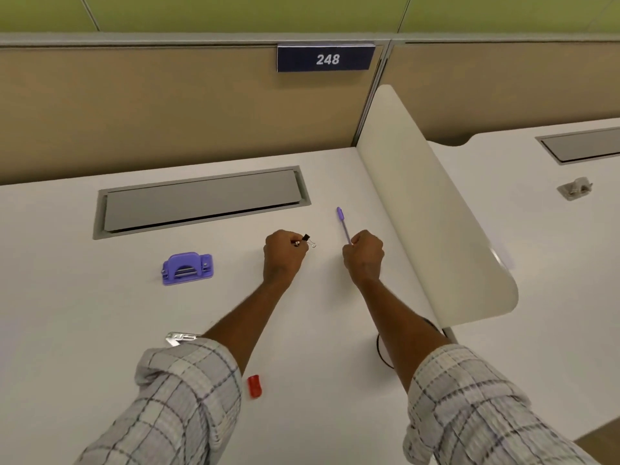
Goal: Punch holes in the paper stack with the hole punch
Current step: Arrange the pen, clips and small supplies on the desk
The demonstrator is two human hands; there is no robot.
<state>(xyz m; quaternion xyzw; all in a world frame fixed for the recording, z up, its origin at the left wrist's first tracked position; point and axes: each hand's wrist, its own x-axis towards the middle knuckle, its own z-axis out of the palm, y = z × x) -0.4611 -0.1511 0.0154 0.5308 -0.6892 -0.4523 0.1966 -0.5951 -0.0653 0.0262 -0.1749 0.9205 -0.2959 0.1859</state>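
pen (343, 223) — lower end hidden in right hand (363, 255) | binder clip (307, 239) part-covered by left hand (284, 253) | metal item (181, 337) half under left sleeve (174, 397) | grey object (574, 187) on neighbouring desk (536, 236) — too blurred to identify

White desk (67, 313) — purple hole punch (188, 267), small red item (254, 385).

One view is recorded, from a wide-angle camera worn on the head. It is pointed forward and down over the desk (335, 330), from above its near edge. The left hand (285, 255) and right hand (364, 256) are framed near centre, arms reaching in from the bottom. The partition (167, 112) along the desk's far edge is taken in at top, and a neighbouring desk (553, 263) at right.
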